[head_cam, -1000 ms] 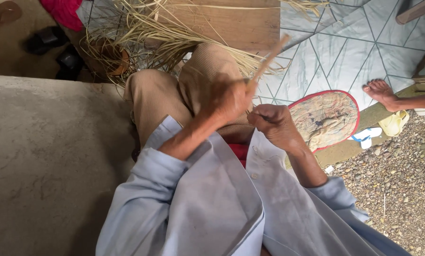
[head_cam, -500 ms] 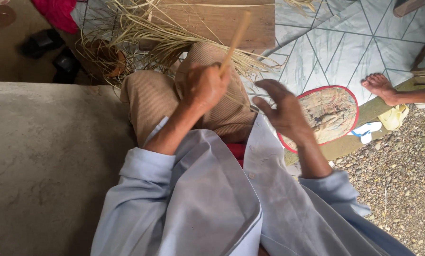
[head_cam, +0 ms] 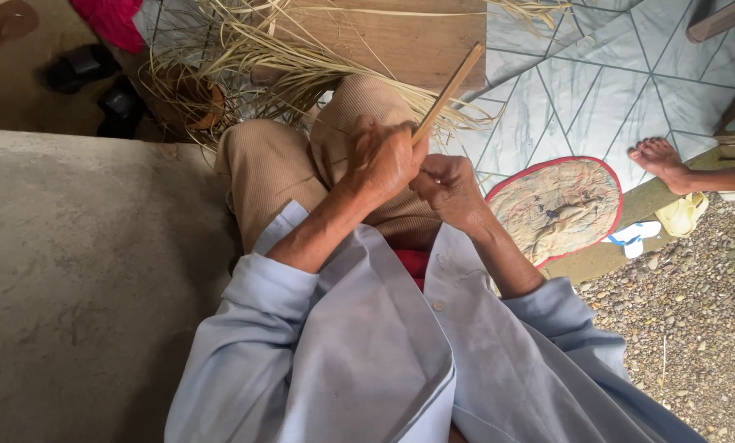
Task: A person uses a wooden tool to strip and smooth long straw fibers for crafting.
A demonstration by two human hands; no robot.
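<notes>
Over the lap, the left hand (head_cam: 381,157) gripped a long flat strip (head_cam: 449,92) with fingers closed, its free end angled up and away. The right hand (head_cam: 448,187) was curled shut against its lower end. A pile of dry fibres (head_cam: 302,70) lay loose beyond the knees, apparently unworked. Half a second before, the right hand had been open and apart.

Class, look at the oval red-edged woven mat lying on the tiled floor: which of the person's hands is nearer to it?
Right. The right hand is just beside the oval red-edged woven mat; the left hand, gripping the thin wooden stick, is farther off, on the right hand's other side.
</notes>
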